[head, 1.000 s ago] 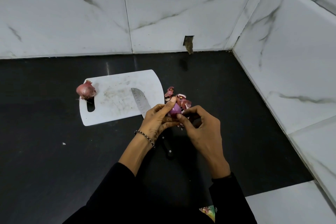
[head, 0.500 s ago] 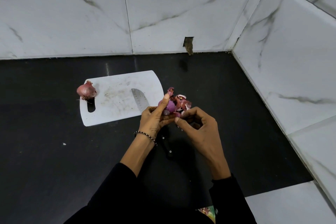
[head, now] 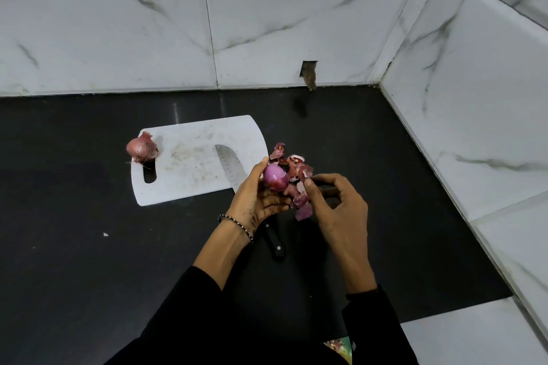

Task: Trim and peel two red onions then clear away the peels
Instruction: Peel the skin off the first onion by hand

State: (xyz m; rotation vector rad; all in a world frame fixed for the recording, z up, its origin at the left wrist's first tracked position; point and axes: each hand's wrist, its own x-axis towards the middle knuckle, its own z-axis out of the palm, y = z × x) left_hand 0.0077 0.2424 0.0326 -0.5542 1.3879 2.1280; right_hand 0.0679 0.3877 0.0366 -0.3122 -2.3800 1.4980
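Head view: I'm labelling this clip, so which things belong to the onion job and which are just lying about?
Job: part-peeled onion in left hand; peel strip pinched by right hand; loose peels; unpeeled onion; knife; cutting board.
Lying about: white speck on counter; colourful packet at the bottom edge.

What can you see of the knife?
The knife lies flat, unheld, on a diagonal. Its broad steel blade rests on the white board, tip pointing away from the person. The black handle, with pale rivets, lies on the dark counter past the board's near edge. The left hand hides its middle.
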